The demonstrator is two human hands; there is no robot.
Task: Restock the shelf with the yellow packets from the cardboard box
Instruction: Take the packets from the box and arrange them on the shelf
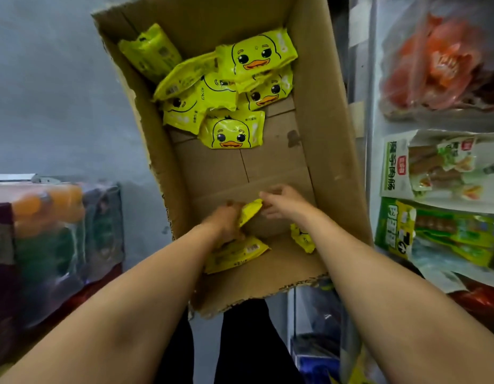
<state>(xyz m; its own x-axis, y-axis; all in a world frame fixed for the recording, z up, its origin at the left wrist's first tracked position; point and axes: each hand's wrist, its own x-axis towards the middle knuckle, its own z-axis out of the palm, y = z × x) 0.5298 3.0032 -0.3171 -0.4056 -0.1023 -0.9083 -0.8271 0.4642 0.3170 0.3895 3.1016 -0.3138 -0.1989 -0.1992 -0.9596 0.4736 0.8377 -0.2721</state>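
Note:
An open cardboard box (320,151) stands on the floor below me. Several yellow duck-face packets (257,58) lie heaped at its far end. My left hand (226,220) grips a yellow packet (250,210) near the box's near end. My right hand (283,202) touches that packet's upper edge with its fingertips. Another yellow packet (237,253) lies flat under my left wrist. A further one (304,238) leans against the right wall, partly hidden by my right forearm. The shelf (370,112) rises along the right side.
The shelf on the right holds red snack bags (440,59) and green-and-white packs (434,164). A wrapped pack of orange drink bottles (52,212) sits at the left. Grey floor (60,92) lies left of the box.

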